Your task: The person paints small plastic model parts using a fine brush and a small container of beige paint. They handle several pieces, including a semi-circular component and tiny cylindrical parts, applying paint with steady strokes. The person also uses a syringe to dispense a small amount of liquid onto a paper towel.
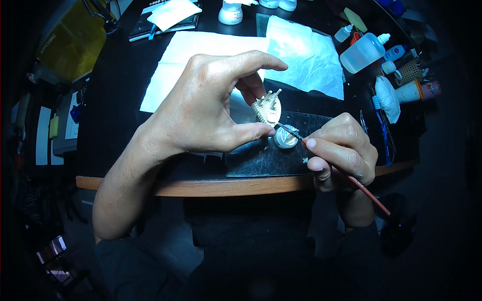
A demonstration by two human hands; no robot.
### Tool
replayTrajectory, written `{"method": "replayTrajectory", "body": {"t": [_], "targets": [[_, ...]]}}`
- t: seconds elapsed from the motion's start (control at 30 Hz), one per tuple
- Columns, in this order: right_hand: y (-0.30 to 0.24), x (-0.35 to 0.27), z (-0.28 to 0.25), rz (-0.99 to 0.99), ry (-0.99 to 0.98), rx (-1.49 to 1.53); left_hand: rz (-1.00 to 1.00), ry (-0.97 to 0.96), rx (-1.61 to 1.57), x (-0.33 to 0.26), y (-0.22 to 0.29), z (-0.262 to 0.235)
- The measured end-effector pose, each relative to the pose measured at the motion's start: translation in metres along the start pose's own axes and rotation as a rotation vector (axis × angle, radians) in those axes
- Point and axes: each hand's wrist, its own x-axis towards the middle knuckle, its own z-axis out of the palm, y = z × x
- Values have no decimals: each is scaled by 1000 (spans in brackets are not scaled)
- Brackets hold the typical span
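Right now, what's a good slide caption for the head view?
Left hand holding a pale spiky piece, right hand holding a thin brush at its lower edge, near a small jar.

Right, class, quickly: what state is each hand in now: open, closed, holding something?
Left hand: holding the cream pronged piece, index finger extended.
Right hand: closed on the brush.

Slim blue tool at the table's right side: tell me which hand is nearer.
Right. The right hand, pinching a brush, is just left of the slim blue tool; the left hand is much farther left, holding a pale textured piece.
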Motion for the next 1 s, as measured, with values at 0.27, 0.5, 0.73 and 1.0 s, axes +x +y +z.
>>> {"method": "replayTrajectory", "body": {"t": [0.27, 0.5, 0.73, 1.0], "targets": [[1, -1, -3, -6, -9, -2, -15, -6, -2, 0, 1, 0], [2, -1, -2, -12, -12, -2, -13, -9, 3, 0, 1, -1], [1, 0, -7, -47, -1, 0, -51, -11, -118, 0, 1, -1], [2, 1, -10, -59, -18, 22, -34, 15, -227, 1, -3, 0]]}}
